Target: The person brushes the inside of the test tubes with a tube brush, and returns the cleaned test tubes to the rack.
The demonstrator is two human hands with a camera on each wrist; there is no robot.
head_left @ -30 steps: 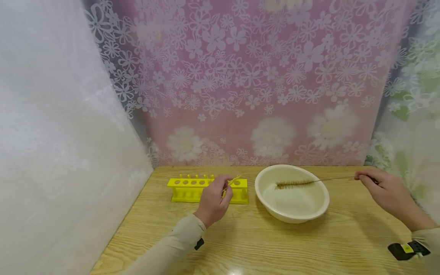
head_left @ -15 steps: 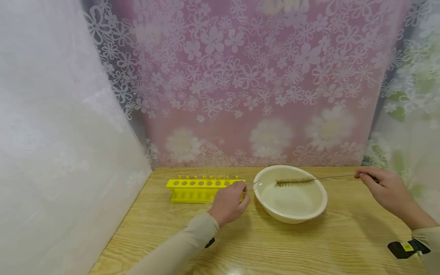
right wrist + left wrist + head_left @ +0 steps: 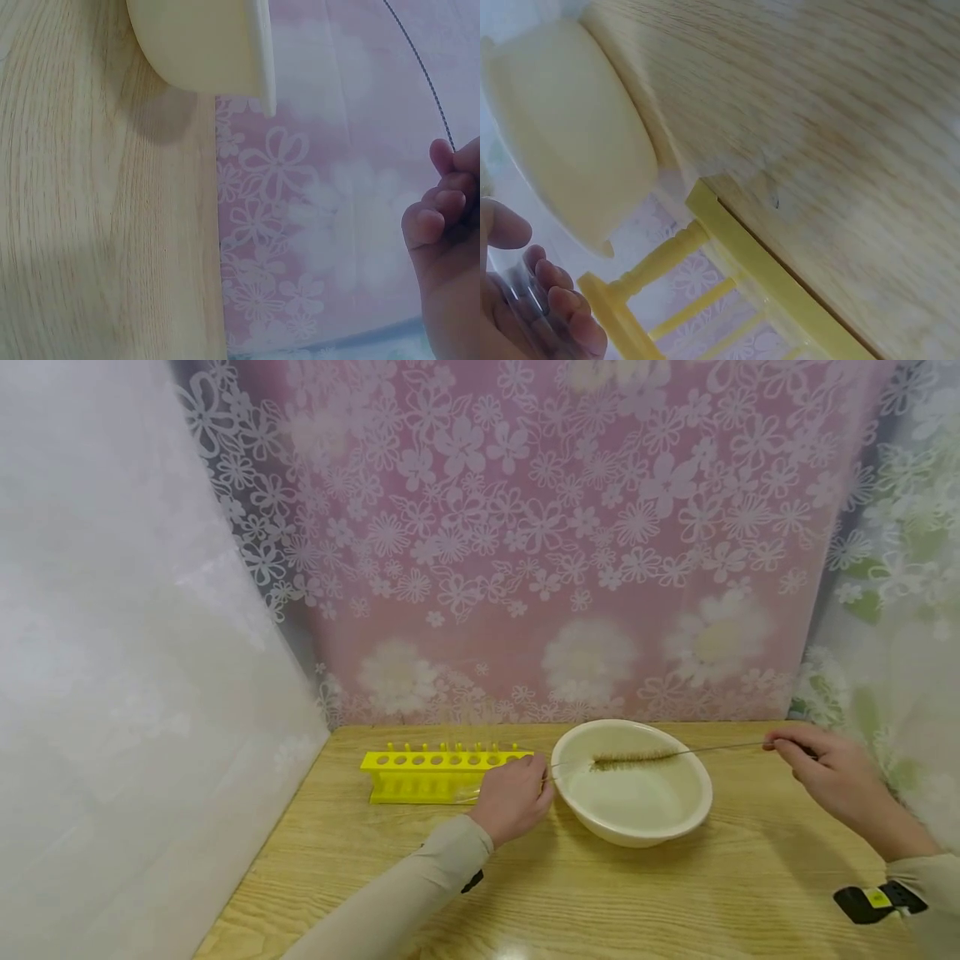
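My left hand [image 3: 513,797] is at the right end of a yellow test tube rack [image 3: 412,763], its fingers curled round a clear glass test tube [image 3: 529,296]. The tube lies nearly level, its right end near the basin's left rim. My right hand [image 3: 832,770] pinches the twisted wire handle [image 3: 424,66] of a test tube brush. The brush's brown bristles [image 3: 632,761] hang level over the cream basin [image 3: 632,842], pointing left at the tube. A gap separates bristles and tube end. Fingers hide the tube's middle.
Several faint clear tubes [image 3: 472,718] stand upright at the back of the rack. The wooden table [image 3: 600,902] runs up to a pink flowered curtain [image 3: 487,568]. A white sheet [image 3: 150,610] hangs at the left.
My left hand has moved right with the test tube, from over the rack to near the basin, and the tube has turned toward the brush. The right hand has shifted slightly left.
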